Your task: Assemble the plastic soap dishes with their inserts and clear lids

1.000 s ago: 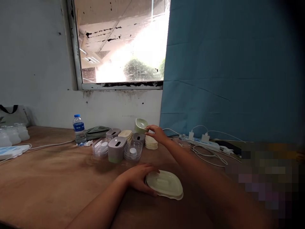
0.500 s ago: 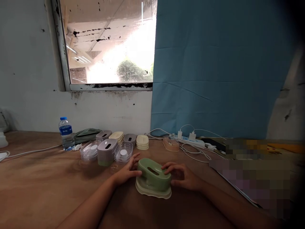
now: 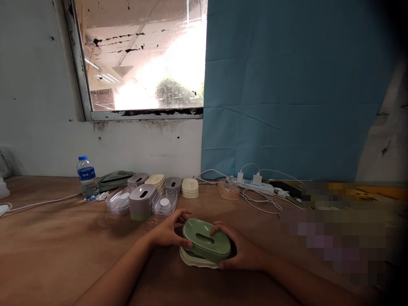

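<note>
A green oval plastic cover (image 3: 207, 243) with a long slot in its top is in front of me, tilted slightly. Beneath it lies a cream tray (image 3: 193, 260) with a wavy edge, partly covered. At the cover's left end is my left hand (image 3: 170, 229), thumb against the near side and fingers curled behind. My right hand (image 3: 239, 250) grips the right end, fingertips on the top and thumb at the lower edge. Whether the cover rests on the tray or hangs just above it, I cannot tell.
Behind are lilac slotted boxes (image 3: 143, 204), clear plastic trays (image 3: 164, 203), stacked cream trays (image 3: 190, 188) and a pink piece (image 3: 228, 190). A water bottle (image 3: 87, 178) stands left. White cables (image 3: 261, 205) and a power strip (image 3: 255, 185) lie right.
The green cover has tipped so its top faces me more and its right end sits lower. My right hand has closed round that end; my left hand stays at the other end.
</note>
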`<state>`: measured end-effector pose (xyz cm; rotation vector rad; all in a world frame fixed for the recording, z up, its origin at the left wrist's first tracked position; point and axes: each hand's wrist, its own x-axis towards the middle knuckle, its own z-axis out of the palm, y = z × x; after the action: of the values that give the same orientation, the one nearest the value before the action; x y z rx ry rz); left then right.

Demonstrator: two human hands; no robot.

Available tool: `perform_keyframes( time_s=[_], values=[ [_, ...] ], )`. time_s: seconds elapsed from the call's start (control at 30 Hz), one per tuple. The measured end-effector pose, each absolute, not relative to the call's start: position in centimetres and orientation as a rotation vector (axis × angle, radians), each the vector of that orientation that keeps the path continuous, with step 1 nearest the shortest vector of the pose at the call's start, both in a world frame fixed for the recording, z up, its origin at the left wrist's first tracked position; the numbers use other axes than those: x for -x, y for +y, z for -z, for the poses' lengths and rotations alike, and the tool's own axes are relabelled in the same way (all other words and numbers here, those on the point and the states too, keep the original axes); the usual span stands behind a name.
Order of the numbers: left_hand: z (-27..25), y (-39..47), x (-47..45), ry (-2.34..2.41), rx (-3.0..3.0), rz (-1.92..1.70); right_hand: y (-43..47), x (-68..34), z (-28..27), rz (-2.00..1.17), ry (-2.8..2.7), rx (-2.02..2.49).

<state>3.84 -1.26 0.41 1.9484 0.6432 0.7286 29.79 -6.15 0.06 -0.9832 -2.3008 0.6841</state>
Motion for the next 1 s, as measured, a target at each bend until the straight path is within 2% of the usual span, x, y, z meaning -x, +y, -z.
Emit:
perform_keyframes(
  time_s=[0.3, 0.8, 0.9, 1.0],
  values=[
    [-2.0, -2.1, -3.6, 0.63, -2.267, -0.68, -6.7, -28.6, 0.0, -0.629, -2.294, 0.811],
    [-0.6, -1.4, -3.9, 0.772, -2.282, -0.529, -6.8, -28.0, -0.3, -0.627, -2.441, 0.977],
    [-1.0, -1.8, -4.1, 0.759, -2.44, -0.61, -6.9, -28.1, -0.5, -0.641, -2.436, 1.032],
    [-1.6, -2.0, -4.2, 0.844, -2.662, -0.88, -6.8, -28.3, -0.7, -0.611, -2.398, 1.124]
  ],
)
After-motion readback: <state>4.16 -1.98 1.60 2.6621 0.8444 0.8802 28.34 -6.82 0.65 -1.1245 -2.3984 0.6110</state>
